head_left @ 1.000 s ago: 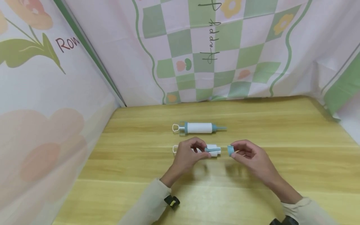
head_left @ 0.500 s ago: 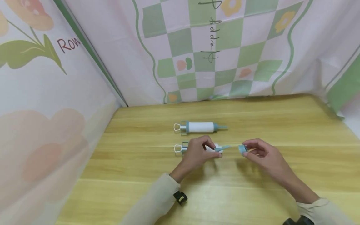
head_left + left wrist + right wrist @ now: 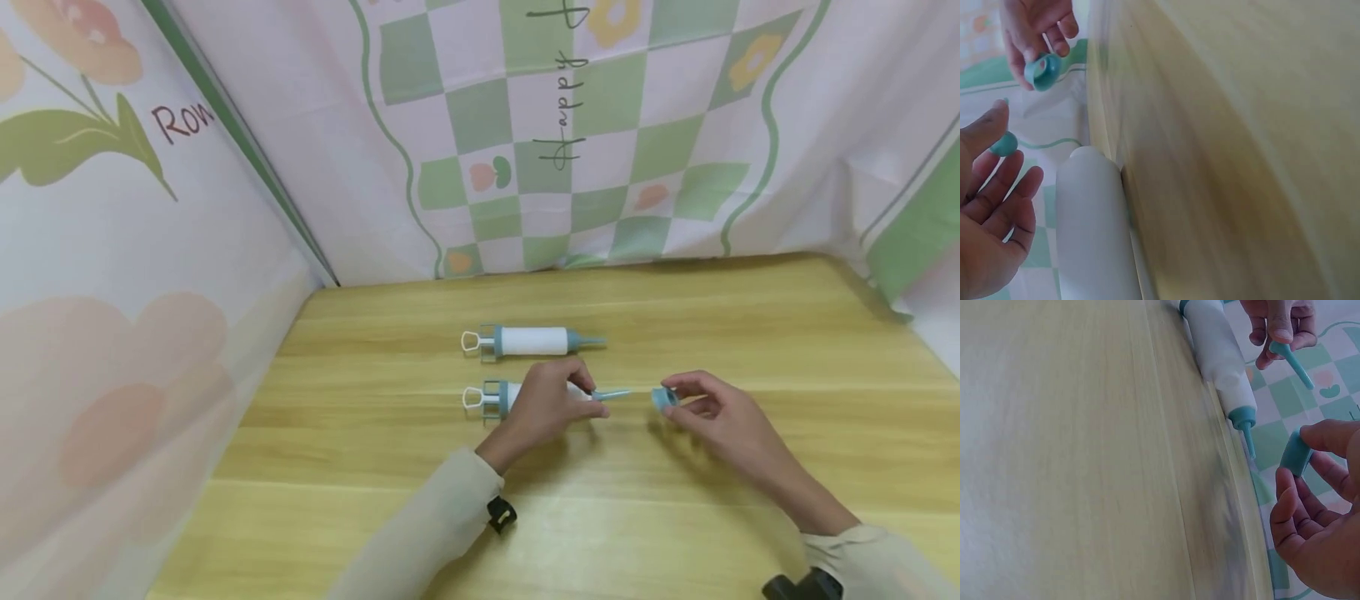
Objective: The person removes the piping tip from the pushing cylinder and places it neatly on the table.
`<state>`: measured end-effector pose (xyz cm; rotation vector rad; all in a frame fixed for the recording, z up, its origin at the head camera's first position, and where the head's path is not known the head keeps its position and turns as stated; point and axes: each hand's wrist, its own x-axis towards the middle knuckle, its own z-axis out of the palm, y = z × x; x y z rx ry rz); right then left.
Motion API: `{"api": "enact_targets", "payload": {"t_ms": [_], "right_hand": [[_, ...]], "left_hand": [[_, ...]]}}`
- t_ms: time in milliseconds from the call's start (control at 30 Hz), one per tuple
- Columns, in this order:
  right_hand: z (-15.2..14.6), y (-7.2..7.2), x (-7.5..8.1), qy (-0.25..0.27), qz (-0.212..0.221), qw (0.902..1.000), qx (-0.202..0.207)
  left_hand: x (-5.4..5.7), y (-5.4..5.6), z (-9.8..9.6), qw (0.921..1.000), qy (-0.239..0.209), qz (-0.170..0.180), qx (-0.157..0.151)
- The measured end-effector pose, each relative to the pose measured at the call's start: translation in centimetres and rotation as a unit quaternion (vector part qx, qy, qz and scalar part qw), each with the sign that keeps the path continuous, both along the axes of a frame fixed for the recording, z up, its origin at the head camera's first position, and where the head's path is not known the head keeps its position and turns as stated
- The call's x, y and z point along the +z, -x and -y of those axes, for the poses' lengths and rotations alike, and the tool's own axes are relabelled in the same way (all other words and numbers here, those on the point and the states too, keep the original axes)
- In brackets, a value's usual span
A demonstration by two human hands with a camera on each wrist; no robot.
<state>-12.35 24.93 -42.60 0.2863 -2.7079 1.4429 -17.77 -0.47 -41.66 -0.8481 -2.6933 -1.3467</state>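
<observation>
My left hand (image 3: 551,402) pinches a teal nozzle (image 3: 617,393) by its wide end, its thin tip pointing right. In the right wrist view the nozzle (image 3: 1295,364) shows a long narrow stem. My right hand (image 3: 723,421) holds a short teal ring cap (image 3: 663,399) between thumb and fingers, a small gap from the nozzle tip. The cap's hollow opening shows in the left wrist view. Beneath my left hand lies a white syringe-like tube (image 3: 1094,231) with a teal collar (image 3: 491,400) and white loop handle; the hand partly hides it in the head view.
A second syringe-like tube (image 3: 534,341), with its teal nozzle fitted, lies parallel behind the first on the wooden table (image 3: 360,467). Patterned curtains (image 3: 540,183) hang along the table's back and left sides.
Both hands have moved right with their parts, uncovering the near tube's collar. The nozzle's thin tip now reaches past the tube's end. The ring cap has turned, showing more of its opening.
</observation>
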Motion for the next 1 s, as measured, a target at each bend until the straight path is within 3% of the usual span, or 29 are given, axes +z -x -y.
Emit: {"api": "enact_targets", "payload": {"t_ms": [233, 467, 767, 1000], "right_hand": [[-0.9, 0.5, -0.4, -0.013, 0.015, 0.9997, -0.011], [-1.4, 1.0, -0.8, -0.049, 0.011, 0.9985, -0.019], [-1.9, 1.6, -1.5, -0.088, 0.002, 0.996, -0.018], [-2.8, 2.0, -1.4, -0.11, 0.014, 0.9935, -0.025]], "left_hand": [[-0.1, 0.8, -1.7, 0.9984, 0.053, -0.011, -0.014], [-0.3, 1.5, -3.3, 0.9875, 0.149, -0.047, -0.022], [-0.5, 1.8, -4.4, 0.9833, 0.173, -0.054, -0.012], [-0.6, 1.8, -6.0, 0.9735, 0.223, -0.05, -0.01]]}}
